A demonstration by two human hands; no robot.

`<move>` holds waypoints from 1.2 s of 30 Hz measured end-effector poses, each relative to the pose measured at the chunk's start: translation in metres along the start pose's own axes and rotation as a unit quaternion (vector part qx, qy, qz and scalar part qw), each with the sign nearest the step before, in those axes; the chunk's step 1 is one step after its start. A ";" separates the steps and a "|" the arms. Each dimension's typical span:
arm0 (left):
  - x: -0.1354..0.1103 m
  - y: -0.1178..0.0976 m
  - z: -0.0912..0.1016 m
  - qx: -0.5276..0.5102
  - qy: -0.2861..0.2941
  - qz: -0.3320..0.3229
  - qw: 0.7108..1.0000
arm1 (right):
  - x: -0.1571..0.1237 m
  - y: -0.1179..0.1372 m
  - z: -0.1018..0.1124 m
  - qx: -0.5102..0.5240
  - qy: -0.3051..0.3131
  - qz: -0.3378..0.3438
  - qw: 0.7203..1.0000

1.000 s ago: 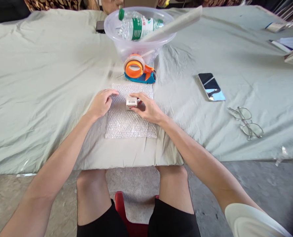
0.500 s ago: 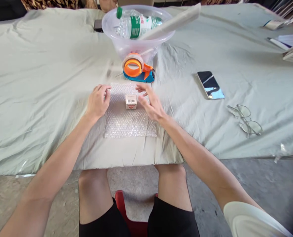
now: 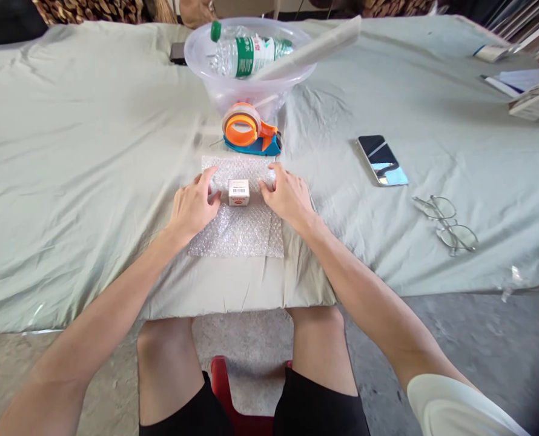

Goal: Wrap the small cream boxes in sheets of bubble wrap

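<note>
Nearest: wearer's black shorts [image 3: 183,412] and bare knees [image 3: 167,345], with part of a red seat [image 3: 221,381] showing between the legs. White sleeve [image 3: 451,402] at lower right. Grey floor [image 3: 242,339] beneath.

Next, the table edge, draped in a wrinkled grey-green cloth [image 3: 92,121]. Sheet of bubble wrap [image 3: 237,236] lies flat near that edge, in front of the wearer.

Left hand [image 3: 194,204]: over the wrap's left edge, fingers open, thumb and index spread apart, tips just beside the box. Right hand [image 3: 290,195]: at the wrap's right edge, fingers open and curved, thumb parted from index (can't tell if either hand actually presses on the wrap).

Small white box [image 3: 238,194] sits on the wrap, between the hands and clear of both. Barcode on its top, red mark on the side facing the wearer.

Off to the right: eyeglasses [image 3: 460,236], then a phone [image 3: 383,160] a bit farther back, screen up.

Just past the wrap: orange and blue tape dispenser [image 3: 269,142]. Behind it, a translucent basin [image 3: 197,63] holding a green-capped bottle [image 3: 255,56] and a long pale roll [image 3: 324,45] that sticks out over the rim. Dark block [image 3: 177,53] beside the basin, left. Stacked firewood [image 3: 97,11] at the very back.
</note>
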State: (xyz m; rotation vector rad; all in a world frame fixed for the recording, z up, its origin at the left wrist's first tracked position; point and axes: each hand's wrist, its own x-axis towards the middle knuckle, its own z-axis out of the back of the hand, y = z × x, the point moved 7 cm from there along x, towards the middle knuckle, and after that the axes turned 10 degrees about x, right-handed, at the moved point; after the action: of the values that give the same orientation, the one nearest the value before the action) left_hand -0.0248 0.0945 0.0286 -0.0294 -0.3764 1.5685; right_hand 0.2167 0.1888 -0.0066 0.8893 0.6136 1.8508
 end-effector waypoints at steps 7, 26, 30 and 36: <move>-0.006 -0.006 0.005 -0.092 -0.117 -0.024 0.989 | -0.003 0.022 0.002 0.182 -0.009 0.019 0.983; 0.013 0.021 -0.014 -0.416 -0.030 0.071 0.906 | 0.002 0.032 -0.011 0.483 0.040 0.017 0.874; 0.014 0.027 -0.016 -0.483 -0.036 0.099 0.869 | -0.002 0.047 -0.010 0.429 0.067 0.086 0.897; 0.012 0.023 -0.018 -0.575 -0.013 0.130 0.808 | -0.003 0.048 -0.014 0.374 0.092 0.092 0.918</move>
State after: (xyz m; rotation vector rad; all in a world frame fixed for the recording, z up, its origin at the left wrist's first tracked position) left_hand -0.0430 0.1107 0.0081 -1.0373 -1.3474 1.3802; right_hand 0.1805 0.1658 0.0191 1.2978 1.4603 1.8904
